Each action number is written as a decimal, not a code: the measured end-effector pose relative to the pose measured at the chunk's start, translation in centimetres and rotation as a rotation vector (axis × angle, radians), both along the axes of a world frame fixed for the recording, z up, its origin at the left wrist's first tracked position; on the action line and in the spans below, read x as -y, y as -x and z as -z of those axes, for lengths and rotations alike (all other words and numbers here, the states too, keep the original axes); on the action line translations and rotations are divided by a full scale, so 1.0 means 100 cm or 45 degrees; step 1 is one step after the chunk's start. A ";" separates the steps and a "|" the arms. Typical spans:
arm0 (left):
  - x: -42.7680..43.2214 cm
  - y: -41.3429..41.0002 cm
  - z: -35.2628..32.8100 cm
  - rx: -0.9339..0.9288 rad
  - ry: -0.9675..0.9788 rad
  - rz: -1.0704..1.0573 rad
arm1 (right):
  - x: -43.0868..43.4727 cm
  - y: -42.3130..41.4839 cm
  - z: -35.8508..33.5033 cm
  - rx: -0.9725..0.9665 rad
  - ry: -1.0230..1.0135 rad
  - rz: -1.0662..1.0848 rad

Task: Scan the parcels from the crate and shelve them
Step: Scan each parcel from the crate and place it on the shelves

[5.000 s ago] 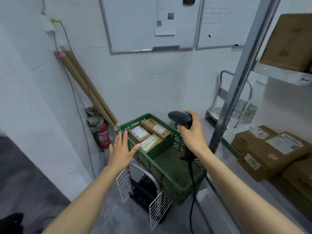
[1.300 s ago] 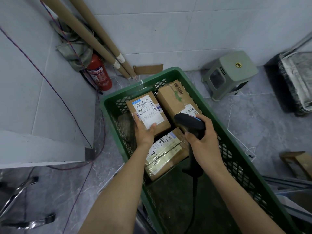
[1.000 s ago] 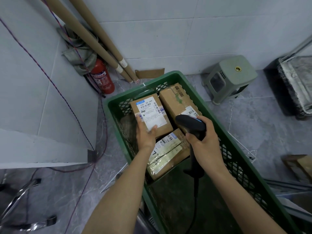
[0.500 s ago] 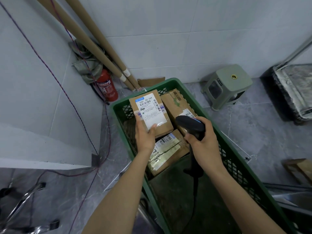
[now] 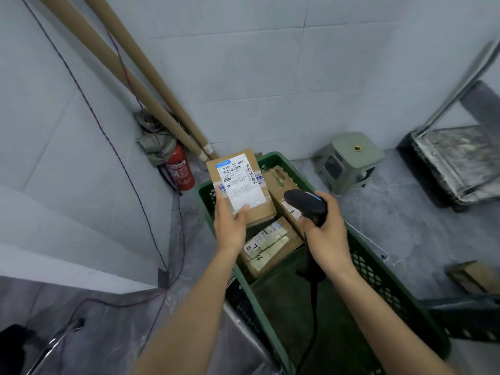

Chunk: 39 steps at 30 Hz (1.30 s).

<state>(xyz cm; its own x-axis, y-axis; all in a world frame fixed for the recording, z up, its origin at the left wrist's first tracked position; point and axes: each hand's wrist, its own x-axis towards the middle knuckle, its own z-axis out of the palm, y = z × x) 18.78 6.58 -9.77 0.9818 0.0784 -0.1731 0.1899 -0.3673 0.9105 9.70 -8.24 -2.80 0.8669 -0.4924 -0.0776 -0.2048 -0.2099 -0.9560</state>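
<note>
Inspector: Where is the parcel [image 5: 240,185]?
Clerk: Raised over the green crate [image 5: 378,277], label up — left hand [image 5: 230,226] clamped on its near end, presenting the barcode.
Inspector: And the right hand [image 5: 324,234]?
Clerk: Wrapped round the scanner [image 5: 303,203] — head toward the label.

Bare left hand [image 5: 230,229] and right hand [image 5: 326,236]

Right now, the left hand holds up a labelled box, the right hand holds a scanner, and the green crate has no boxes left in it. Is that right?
No. The head view shows two parcels in the green crate, a near parcel and a far parcel. The left hand does hold the labelled parcel, the right hand the barcode scanner.
</note>
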 end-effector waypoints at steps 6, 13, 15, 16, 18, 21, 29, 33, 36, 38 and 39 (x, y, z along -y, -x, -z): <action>-0.025 0.018 -0.026 0.053 0.017 0.103 | -0.028 0.027 -0.026 0.091 0.074 0.083; -0.049 0.050 -0.050 0.110 0.002 0.276 | -0.061 0.075 -0.051 0.133 0.189 0.255; -0.054 0.061 -0.055 0.133 -0.007 0.325 | -0.067 0.091 -0.059 0.128 0.208 0.307; -0.055 0.067 -0.058 0.149 -0.010 0.354 | -0.070 0.099 -0.062 0.127 0.212 0.329; -0.057 0.081 -0.064 0.173 -0.005 0.410 | -0.074 0.117 -0.071 0.119 0.221 0.369; -0.055 0.103 -0.075 0.214 0.013 0.479 | -0.076 0.147 -0.085 0.108 0.248 0.437; -0.038 0.180 -0.102 0.259 0.100 0.656 | -0.077 0.242 -0.121 0.165 0.340 0.607; -0.034 0.236 -0.112 0.317 0.103 0.727 | -0.079 0.302 -0.134 0.189 0.331 0.627; -0.033 0.286 -0.120 0.327 0.112 0.763 | -0.081 0.351 -0.143 0.228 0.342 0.635; -0.032 0.320 -0.125 0.318 0.118 0.773 | -0.083 0.385 -0.149 0.241 0.347 0.647; -0.033 0.337 -0.128 0.321 0.126 0.783 | -0.084 0.402 -0.152 0.243 0.355 0.653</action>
<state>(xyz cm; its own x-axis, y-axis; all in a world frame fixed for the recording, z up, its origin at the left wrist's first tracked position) -14.91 9.86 3.06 0.8540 -0.5125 0.0898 -0.2504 -0.2534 0.9344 -30.46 0.18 12.42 0.4999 -0.8301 0.2472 -0.1765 -0.3770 -0.9092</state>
